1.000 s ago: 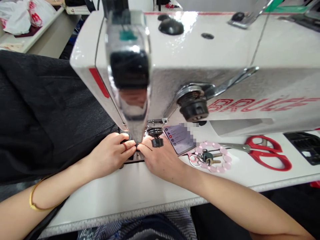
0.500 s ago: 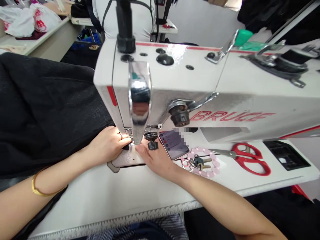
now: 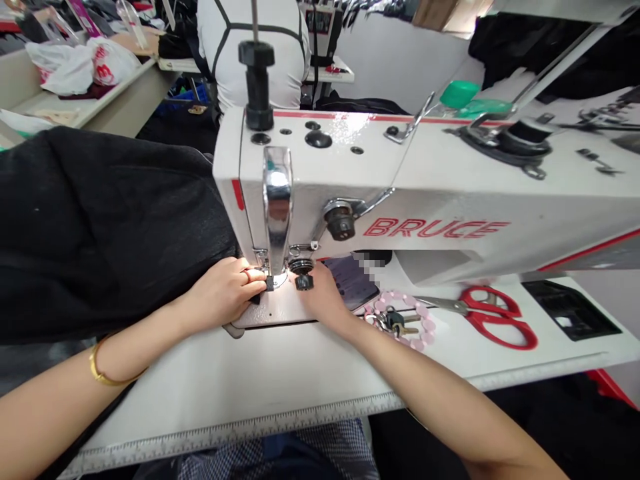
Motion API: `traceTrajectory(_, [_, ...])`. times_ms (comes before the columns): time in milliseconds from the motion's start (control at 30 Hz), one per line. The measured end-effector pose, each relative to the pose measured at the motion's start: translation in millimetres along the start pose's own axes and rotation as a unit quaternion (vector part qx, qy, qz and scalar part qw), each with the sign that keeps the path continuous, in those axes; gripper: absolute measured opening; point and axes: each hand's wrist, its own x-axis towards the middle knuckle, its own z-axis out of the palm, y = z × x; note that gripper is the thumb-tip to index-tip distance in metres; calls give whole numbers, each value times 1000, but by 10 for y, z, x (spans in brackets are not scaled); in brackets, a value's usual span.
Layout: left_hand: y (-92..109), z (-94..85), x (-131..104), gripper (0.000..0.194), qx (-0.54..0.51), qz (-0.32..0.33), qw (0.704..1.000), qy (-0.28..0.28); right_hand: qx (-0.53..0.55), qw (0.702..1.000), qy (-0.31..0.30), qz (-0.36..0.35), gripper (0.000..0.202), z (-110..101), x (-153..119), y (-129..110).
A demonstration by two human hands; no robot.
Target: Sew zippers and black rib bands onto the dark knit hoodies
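Note:
My left hand (image 3: 231, 290) lies beside the needle area of a white sewing machine (image 3: 425, 160), its fingers curled onto the edge of black fabric (image 3: 115, 220). A small dark end of that fabric shows under the fingers. The cloth spreads in a large heap to the left of the machine. My right hand (image 3: 325, 297) rests just right of the presser area, near the black thread-tension knob (image 3: 304, 282); its fingertips are hidden behind the knob and machine head. The lit metal needle plate (image 3: 287, 303) shows between my hands.
Right of my hand lie a phone (image 3: 353, 280), a pink beaded loop with keys (image 3: 400, 323) and red-handled scissors (image 3: 495, 313). A measuring tape strip (image 3: 240, 430) runs along the table's front edge. Beyond the machine sits a person in white (image 3: 260, 60); plastic bags (image 3: 75, 67) lie left.
My right hand has drawn away from the needle, to the right and back, uncovering the bright plate. My left hand stays on the fabric. The view has shifted slightly.

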Motion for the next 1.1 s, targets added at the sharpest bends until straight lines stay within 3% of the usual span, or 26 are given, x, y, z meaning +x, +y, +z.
traceTrajectory(167, [-38,38,-32,23,-15,15,999,-28,-184,982,-47,4,22,92,82,-28])
traceTrajectory(367, [-74,79,-87,23,-34,19,999,-35,-243,969,-46,6,31,190,108,-52])
traceTrajectory(600, [-31,84,-201,23,-51,20,998,-7,-272,953,-87,-99,24,109,112,-190])
traceTrajectory(733, [34,111,-399,25,-48,48,997,46,-272,950,-75,-134,22,21,-158,-248])
traceTrajectory(800, [90,97,-531,29,-48,65,995,63,-243,945,-108,-189,19,-48,-416,-267])
traceTrajectory(900, [221,22,-745,36,-40,79,995,38,-185,920,-179,-296,20,-217,-824,-229])
traceTrajectory(933, [274,-10,-815,38,-33,81,996,26,-177,919,-171,-309,27,-297,-929,-186])
traceTrajectory(1000, [378,-74,-935,39,-21,77,997,6,-182,938,-89,-282,32,-481,-1058,-51])
traceTrajectory(1100, [495,-161,-1039,35,-23,36,999,-16,-191,966,86,-151,20,-740,-1070,217])
